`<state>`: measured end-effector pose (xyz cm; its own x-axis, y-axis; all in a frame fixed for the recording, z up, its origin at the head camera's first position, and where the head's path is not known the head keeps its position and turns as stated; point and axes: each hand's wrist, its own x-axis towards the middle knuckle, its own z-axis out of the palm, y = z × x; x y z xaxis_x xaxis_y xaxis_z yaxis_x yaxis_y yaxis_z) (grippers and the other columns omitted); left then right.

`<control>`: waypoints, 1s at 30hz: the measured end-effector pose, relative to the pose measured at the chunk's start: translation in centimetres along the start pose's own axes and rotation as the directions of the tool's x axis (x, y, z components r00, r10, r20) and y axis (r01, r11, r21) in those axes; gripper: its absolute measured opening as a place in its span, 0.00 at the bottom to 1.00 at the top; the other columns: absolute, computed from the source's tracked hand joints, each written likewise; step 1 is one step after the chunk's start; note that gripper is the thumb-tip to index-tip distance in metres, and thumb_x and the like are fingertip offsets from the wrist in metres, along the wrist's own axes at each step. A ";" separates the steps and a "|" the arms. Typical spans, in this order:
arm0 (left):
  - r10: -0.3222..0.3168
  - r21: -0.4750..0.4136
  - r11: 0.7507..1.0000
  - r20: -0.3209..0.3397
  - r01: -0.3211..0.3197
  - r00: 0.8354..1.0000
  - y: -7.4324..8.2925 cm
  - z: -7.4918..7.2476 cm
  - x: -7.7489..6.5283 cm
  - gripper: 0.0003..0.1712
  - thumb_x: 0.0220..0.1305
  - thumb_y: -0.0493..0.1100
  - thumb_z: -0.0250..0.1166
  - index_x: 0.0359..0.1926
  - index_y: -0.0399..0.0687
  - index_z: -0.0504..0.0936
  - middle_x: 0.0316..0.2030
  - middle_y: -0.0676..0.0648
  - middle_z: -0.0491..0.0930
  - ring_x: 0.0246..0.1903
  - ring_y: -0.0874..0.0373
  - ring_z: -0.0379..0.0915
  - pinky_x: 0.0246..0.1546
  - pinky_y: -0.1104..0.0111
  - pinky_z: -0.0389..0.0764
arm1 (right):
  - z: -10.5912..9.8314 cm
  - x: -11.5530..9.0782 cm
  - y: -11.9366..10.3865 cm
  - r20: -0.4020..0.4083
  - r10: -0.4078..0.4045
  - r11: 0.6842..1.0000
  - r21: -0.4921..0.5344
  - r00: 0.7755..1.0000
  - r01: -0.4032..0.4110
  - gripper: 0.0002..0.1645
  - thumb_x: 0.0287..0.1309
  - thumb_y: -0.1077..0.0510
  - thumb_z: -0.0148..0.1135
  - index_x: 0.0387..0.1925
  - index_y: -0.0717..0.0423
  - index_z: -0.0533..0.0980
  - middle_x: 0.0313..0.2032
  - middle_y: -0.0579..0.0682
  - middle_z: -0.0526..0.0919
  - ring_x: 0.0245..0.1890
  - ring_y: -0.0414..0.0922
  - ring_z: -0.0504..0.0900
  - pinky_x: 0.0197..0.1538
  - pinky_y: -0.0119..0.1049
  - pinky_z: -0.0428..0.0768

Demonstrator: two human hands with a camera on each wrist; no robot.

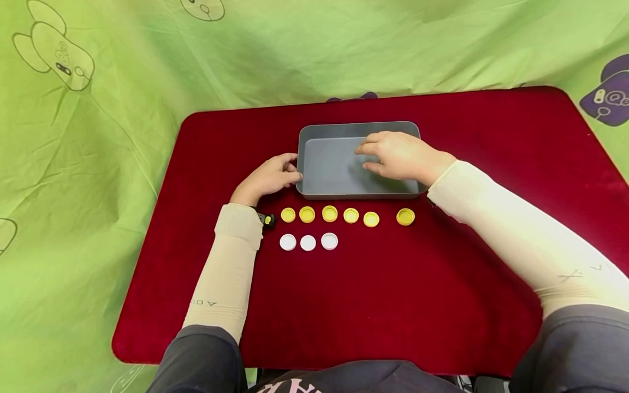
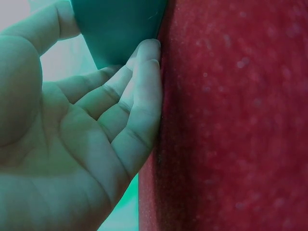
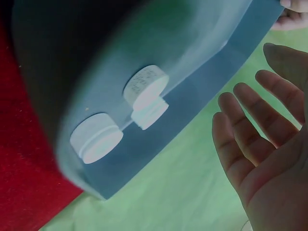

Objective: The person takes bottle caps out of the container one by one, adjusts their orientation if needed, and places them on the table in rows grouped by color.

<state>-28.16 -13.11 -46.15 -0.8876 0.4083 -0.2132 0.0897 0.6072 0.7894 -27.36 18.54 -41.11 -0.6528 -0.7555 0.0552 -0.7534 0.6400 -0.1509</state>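
A grey rectangular tray lies toward the back of the table. My left hand grips its left wall, thumb at the rim and fingers along the outside. In the left wrist view, the fingers lie against the tray's outer wall. Over the tray's right half hovers my right hand, its fingers loosely bent and nothing in them. Inside the tray, the right wrist view shows a pale bottle cap near a corner and a printed cap by another small one; my right hand hides them in the head view.
In front of the tray runs a row of several yellow caps, with one yellow cap apart at its right end. Three white caps form a shorter row nearer me. A red cloth covers the table; green fabric hangs behind it.
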 end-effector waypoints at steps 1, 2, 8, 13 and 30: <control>-0.001 0.001 1.000 0.001 0.001 1.000 0.0 0.0 0.0 0.34 0.62 0.42 0.61 0.69 0.42 0.65 0.41 0.42 0.78 0.35 0.50 0.76 0.39 0.64 0.78 | 0.1 0.0 0.1 0.002 0.000 1.000 -0.003 1.000 0.000 0.24 0.61 0.56 0.65 0.56 0.61 0.77 0.55 0.58 0.77 0.57 0.56 0.73 0.60 0.51 0.70; -0.002 0.000 1.000 0.003 0.002 1.000 0.0 0.0 -0.1 0.34 0.62 0.42 0.61 0.69 0.42 0.65 0.41 0.42 0.78 0.35 0.50 0.76 0.40 0.63 0.78 | 0.2 0.0 0.3 0.004 0.002 1.000 -0.004 1.000 -0.002 0.24 0.61 0.56 0.65 0.56 0.61 0.77 0.55 0.58 0.77 0.57 0.56 0.73 0.60 0.51 0.70; 0.004 -0.006 1.000 0.004 -0.004 1.000 0.0 -0.1 -0.1 0.34 0.62 0.42 0.61 0.69 0.42 0.65 0.41 0.42 0.78 0.36 0.50 0.76 0.40 0.63 0.78 | 0.3 0.0 0.8 0.001 0.015 1.000 -0.009 1.000 -0.015 0.23 0.61 0.57 0.64 0.56 0.62 0.77 0.54 0.60 0.77 0.56 0.58 0.74 0.60 0.52 0.70; 0.010 -0.007 1.000 0.006 -0.010 1.000 -0.1 -0.1 0.0 0.34 0.62 0.42 0.61 0.69 0.42 0.65 0.41 0.42 0.78 0.35 0.50 0.76 0.40 0.63 0.78 | 0.2 0.0 1.4 -0.002 0.033 0.999 -0.007 0.999 -0.033 0.23 0.61 0.58 0.64 0.56 0.62 0.77 0.54 0.60 0.77 0.57 0.58 0.73 0.60 0.53 0.69; 0.007 -0.009 1.000 0.011 -0.007 1.000 0.0 -0.1 0.0 0.34 0.62 0.42 0.61 0.69 0.42 0.65 0.40 0.42 0.78 0.35 0.50 0.76 0.40 0.63 0.78 | 0.0 0.4 3.0 -0.002 0.070 0.998 -0.007 0.998 -0.070 0.23 0.61 0.57 0.62 0.56 0.62 0.77 0.55 0.60 0.77 0.58 0.57 0.72 0.61 0.54 0.67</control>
<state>-28.22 -13.21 -46.13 -0.8820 0.4201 -0.2136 0.0919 0.5979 0.7963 -29.88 20.09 -41.52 -0.7039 -0.7088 0.0465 -0.7066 0.6920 -0.1479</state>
